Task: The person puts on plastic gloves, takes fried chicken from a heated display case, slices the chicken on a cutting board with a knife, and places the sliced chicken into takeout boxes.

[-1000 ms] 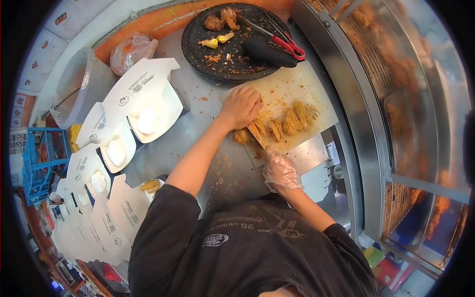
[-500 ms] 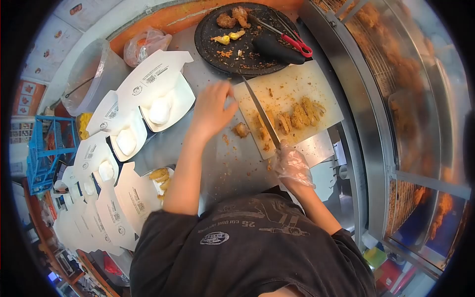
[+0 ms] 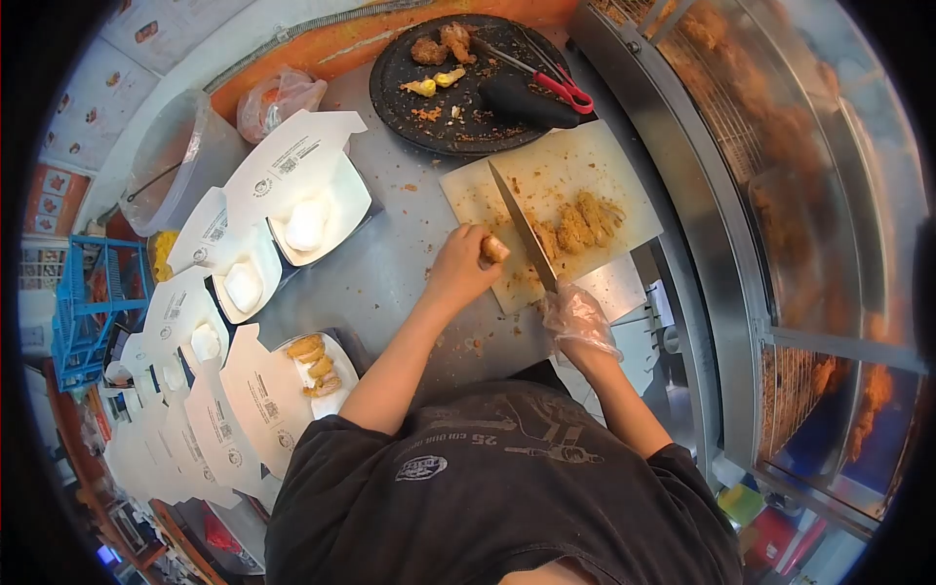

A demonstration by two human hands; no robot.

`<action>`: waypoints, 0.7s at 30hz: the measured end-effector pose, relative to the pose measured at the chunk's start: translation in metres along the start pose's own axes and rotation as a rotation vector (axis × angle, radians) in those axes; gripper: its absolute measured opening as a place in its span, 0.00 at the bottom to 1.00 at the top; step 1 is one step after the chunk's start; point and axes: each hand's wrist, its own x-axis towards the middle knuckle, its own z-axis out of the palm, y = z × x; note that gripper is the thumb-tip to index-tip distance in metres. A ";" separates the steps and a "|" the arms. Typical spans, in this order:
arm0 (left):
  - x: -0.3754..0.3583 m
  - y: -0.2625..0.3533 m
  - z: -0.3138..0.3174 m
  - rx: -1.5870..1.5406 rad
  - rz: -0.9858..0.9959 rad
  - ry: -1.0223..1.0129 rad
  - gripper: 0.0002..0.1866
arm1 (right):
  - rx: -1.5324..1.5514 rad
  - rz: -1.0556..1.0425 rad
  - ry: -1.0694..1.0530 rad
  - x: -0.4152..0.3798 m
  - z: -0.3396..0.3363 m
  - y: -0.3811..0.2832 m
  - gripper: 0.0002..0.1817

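My bare left hand [image 3: 460, 268] is closed around a small piece of fried chicken [image 3: 496, 250] at the left edge of the white cutting board [image 3: 473, 185]. In a clear plastic glove, my right hand [image 3: 583, 320] grips a long knife [image 3: 523, 219] at the board's near edge. The blade slants across the board, its tip pointing away from me. Just right of the blade lie sliced fried chicken strips [image 3: 588, 222], with crumbs scattered round them.
Behind the board, a round black tray [image 3: 400, 122] holds chicken pieces, red-handled tongs [image 3: 561, 90] and a black object. Open boxes [image 3: 336, 219] with white rice line the left; one nearer box holds chicken strips [image 3: 314, 366]. A metal-framed display cabinet [image 3: 697, 205] stands on the right.
My left hand has come down and right toward the board and now holds a chicken piece; the piece beside the board no longer shows there. The knife stays in my right hand.
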 end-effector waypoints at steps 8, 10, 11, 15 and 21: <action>0.041 0.038 -0.058 0.264 0.171 0.009 0.24 | -0.165 -0.165 -0.023 -0.013 -0.014 -0.031 0.10; 0.060 0.019 -0.024 0.358 0.382 0.101 0.27 | -0.122 -0.118 -0.065 -0.013 -0.012 -0.034 0.10; 0.064 0.018 -0.013 0.449 0.593 0.197 0.29 | -0.165 -0.187 -0.021 -0.011 -0.005 -0.028 0.12; 0.067 0.006 -0.008 0.426 0.516 0.029 0.34 | 0.090 -0.161 -0.009 -0.016 -0.008 -0.032 0.14; 0.060 -0.027 0.017 0.327 0.417 0.032 0.37 | -0.397 -0.421 0.198 0.026 0.066 0.033 0.14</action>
